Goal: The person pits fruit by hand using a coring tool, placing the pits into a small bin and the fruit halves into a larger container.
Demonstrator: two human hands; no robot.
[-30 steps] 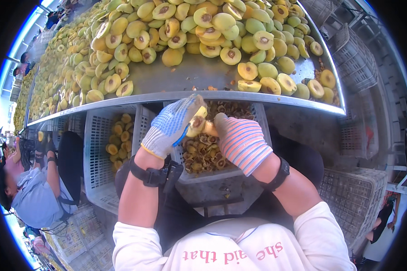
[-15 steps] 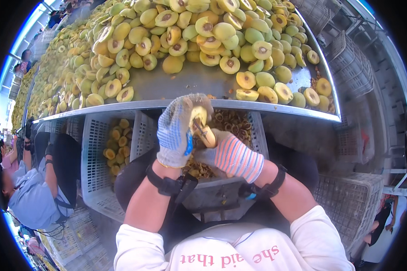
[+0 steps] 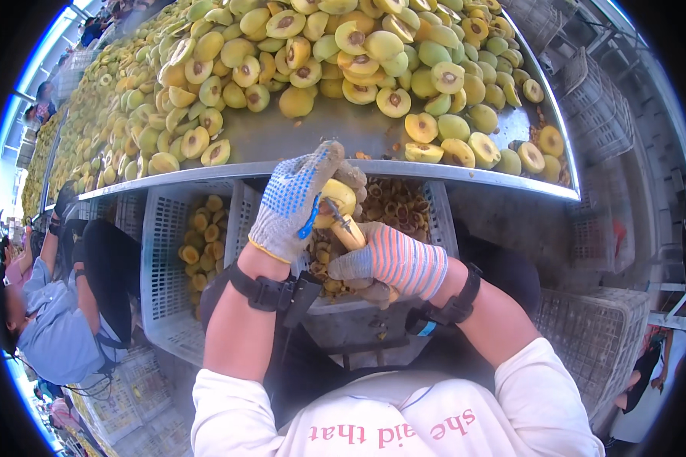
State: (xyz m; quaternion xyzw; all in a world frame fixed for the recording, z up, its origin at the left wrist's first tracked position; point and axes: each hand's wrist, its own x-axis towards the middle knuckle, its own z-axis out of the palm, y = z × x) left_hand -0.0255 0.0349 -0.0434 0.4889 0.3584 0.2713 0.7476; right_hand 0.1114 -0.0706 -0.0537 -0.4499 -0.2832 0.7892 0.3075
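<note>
My left hand (image 3: 288, 204), in a grey glove with blue dots, is closed around a yellow peach half (image 3: 340, 196). A blue strip shows at its thumb. My right hand (image 3: 405, 261), in a striped glove with grey fingers, grips a pitting tool (image 3: 350, 233) with a pale wooden handle. The tool's dark metal tip is at the cut face of the peach half; how deep it sits I cannot tell. Both hands are just in front of the metal table's edge, above a crate (image 3: 440, 217) holding brown pits and scraps.
Halved peaches (image 3: 297, 103) lie heaped on the metal table (image 3: 263, 137), which has a raised front rim. A white crate (image 3: 158, 266) with peach halves stands to the left. Grey crates (image 3: 598, 335) are stacked at the right. A co-worker (image 3: 61, 320) sits at the far left.
My left hand has shifted slightly left and tilted, turning the peach half. My right hand has moved slightly, with the tool still at the fruit. The whole view has shifted a little.
</note>
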